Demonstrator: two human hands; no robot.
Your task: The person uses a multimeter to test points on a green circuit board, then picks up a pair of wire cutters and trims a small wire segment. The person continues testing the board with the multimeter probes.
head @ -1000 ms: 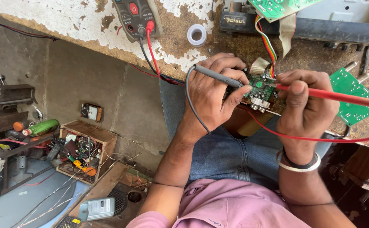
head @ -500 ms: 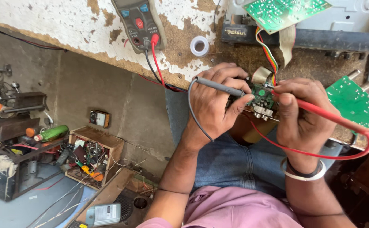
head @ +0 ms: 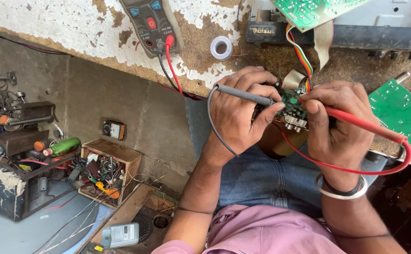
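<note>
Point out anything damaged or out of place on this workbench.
The workbench top is damaged: its white coating has flaked off in large patches, baring brown board around the multimeter. Nothing looks spilled, and the hands' small circuit board shows no visible damage.

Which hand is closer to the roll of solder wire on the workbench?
Left. The left hand, holding the black probe, sits just below the solder roll. The right hand, holding the red probe, is farther off, down and to the right of it.
</note>
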